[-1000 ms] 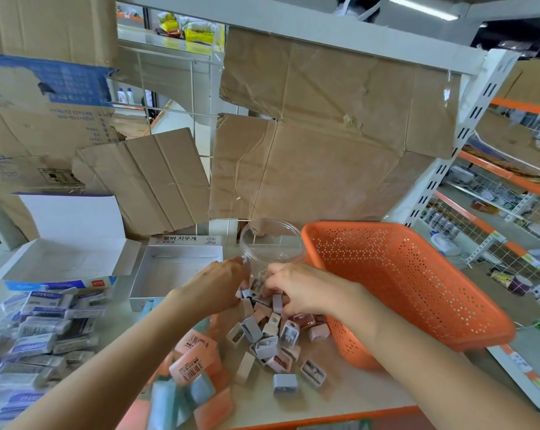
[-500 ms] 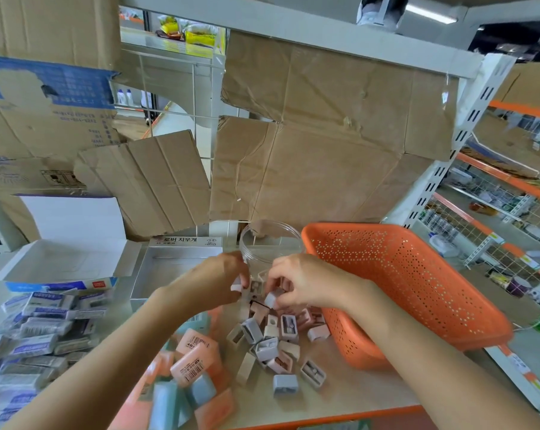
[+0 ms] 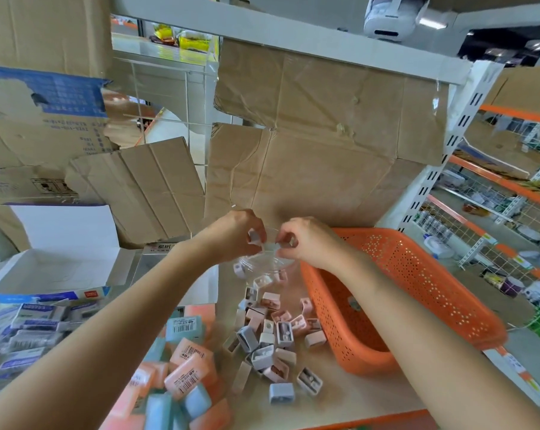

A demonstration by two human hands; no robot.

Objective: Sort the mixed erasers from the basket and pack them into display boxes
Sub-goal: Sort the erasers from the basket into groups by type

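- Front edge of the pale desk point(image 3: 349, 401): a lone grey-blue boxy piece point(image 3: 281, 393) sits close to the orange lip. A forearm pulled back over it could sweep it to the floor.
- Near left: a loose heap of rounded orange and blue erasers point(image 3: 181, 367) with barcode stickers, digits too blurred to trust. The heap could slide into its neighbours and undo the sorting.
- Centre, between the forearms: a scatter of small pink, white and grey slotted blocks point(image 3: 271, 333), unsorted on the desk.
- Far left: a pile of white-and-blue wrapped erasers point(image 3: 23, 333), print unreadable.
- Right: the orange perforated plastic basket point(image 3: 417, 290) sits tilted, and the right forearm crosses its near corner. I see one small piece inside. A nudge from that arm could shove or tip it.
- Above the clear round plastic tub point(image 3: 262, 262): the left grip point(image 3: 231, 237) pinches a small grey block point(image 3: 255, 235). The right grip point(image 3: 305, 240) is curled, fingertips together at the rim; I cannot tell what it pinches. Both crowd the tub's mouth. The tub looks light, so a knock could topple it, or a piece could fall outside.
- Behind left: an open white display box point(image 3: 60, 268) has a blue strip and a small red logo, not legible. The grey open box point(image 3: 152, 259) shows Korean lettering on its rim, partly hidden by the left forearm.
- Far: brown cardboard sheets point(image 3: 309, 150) and a blue-printed carton point(image 3: 45, 97), its text illegible.
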